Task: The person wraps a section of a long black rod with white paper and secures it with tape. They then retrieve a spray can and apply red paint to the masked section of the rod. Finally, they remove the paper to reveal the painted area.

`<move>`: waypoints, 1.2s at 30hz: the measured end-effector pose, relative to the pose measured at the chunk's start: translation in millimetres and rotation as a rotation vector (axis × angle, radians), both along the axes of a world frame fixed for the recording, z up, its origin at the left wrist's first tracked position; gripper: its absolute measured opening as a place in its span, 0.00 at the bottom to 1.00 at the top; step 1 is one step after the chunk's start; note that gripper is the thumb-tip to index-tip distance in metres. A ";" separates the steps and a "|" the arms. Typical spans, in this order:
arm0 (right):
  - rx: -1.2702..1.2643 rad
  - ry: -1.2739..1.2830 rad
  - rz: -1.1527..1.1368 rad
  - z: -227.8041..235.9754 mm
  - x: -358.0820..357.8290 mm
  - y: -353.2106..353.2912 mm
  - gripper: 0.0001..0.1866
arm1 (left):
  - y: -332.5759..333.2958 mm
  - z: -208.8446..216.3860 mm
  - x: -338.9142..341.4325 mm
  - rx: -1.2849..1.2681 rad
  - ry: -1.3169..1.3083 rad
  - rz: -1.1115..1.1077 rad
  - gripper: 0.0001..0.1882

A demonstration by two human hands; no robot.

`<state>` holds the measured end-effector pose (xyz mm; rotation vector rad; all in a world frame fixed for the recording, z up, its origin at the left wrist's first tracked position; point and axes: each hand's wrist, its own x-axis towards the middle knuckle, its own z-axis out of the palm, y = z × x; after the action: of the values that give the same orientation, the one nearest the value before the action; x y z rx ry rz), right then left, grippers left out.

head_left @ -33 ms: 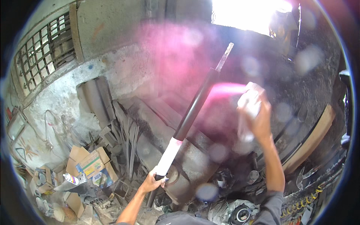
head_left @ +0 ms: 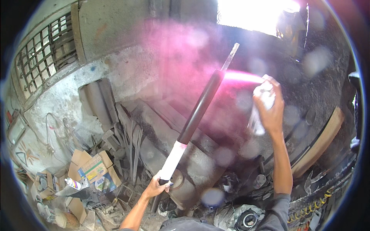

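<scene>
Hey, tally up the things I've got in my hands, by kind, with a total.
Spray can, in the right hand: 1
Dark pole with a white section, in the left hand: 1
Total: 2

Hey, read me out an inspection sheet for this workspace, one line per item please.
Surface: pole held in the air; the ground below is littered.
Job's things: pole, dark above and white below, with a thin rod at its top; spray can sending a pink jet at the dark section's upper end.
Clutter: opened cardboard boxes, a white container on its side, narrow strips.
Grips: left grip closed around the pole just below the white section; right grip around the can.
Cables: yellow coil at lower right; cord or hose, cannot tell.
Surroundings: barred window at left, bright opening above, pink haze.
</scene>
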<state>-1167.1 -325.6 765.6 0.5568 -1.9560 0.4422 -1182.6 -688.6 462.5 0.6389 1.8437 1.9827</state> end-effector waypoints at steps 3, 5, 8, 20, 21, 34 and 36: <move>-0.248 0.037 -0.086 2.3 -11.4 24.3 0.27 | 0.3 1.2 1.8 -0.009 0.007 0.024 0.14; -0.153 -0.076 -0.061 -29.9 12.7 -2.0 0.21 | 1.1 2.3 2.5 -0.010 -0.012 0.055 0.13; 0.247 -0.124 0.095 -81.3 50.2 -68.4 0.22 | 2.0 0.7 2.6 -0.018 -0.038 0.095 0.13; -0.304 0.107 -0.143 -4.5 -10.0 3.8 0.28 | 1.0 -26.3 11.1 -0.028 0.132 0.284 0.16; -0.138 0.158 -0.025 -13.9 0.1 -12.4 0.29 | 2.1 -26.2 12.2 -0.007 0.085 0.283 0.16; -0.444 -0.100 0.076 -13.7 -32.2 -25.6 0.26 | -12.2 -41.5 15.7 -0.156 0.079 0.338 0.03; -0.339 -0.031 0.012 -12.0 -30.4 -29.2 0.27 | -17.2 -43.4 17.1 -0.151 0.066 0.303 0.04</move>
<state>-1197.5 -354.8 753.6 0.3448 -1.8543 0.7753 -1165.4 -705.7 419.1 0.4045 2.2165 1.9947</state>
